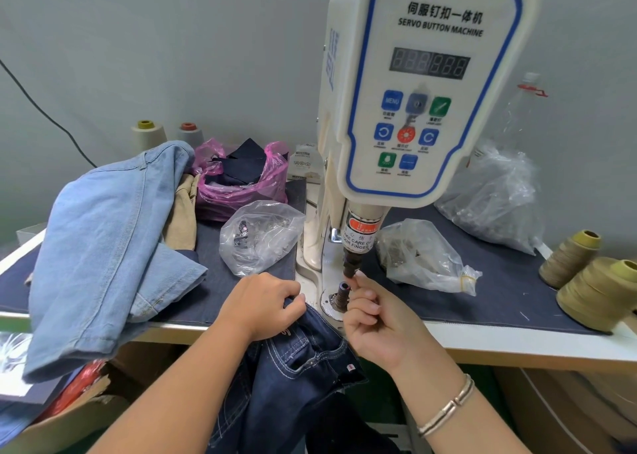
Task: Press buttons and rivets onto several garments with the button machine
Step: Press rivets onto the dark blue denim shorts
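Step in hand, as I read it: loading a fastener part at the die before the dark jeans point(293, 360) go under the punch.

Right hand point(375, 326) is at the front edge of the tabletop point(482, 346), fingers curled, thumb and forefinger tips pinched together right at the gap between the upper punch point(351, 264) and the lower die point(342, 297). Something small seems held in the pinch, prob. a button or rivet half, but it's too small to tell. Left hand point(265, 309) grips the jeans' waistband edge, bunched, just left of the die base; rest of the garment hangs off the front edge toward the person. The servo button machine point(424, 85) stands mid-tabletop toward the back.

To do it well:
- Seat the part square and fully home, no tilt, else the press likely sets it crooked.
- Get the fingertips out from between punch and die before any trigger; the warning label on the punch says as much.
- Bring the waistband flat over the die, one clean layer stack, no fold caught under.
- Keep the left-hand grip back from the die.

Supplies close by: clear bag point(258, 236) of metal parts left of the machine, another clear bag point(424, 257) on its right. Light denim garment point(107, 247) is piled at the left end, thread cones point(596, 288) at the right edge.
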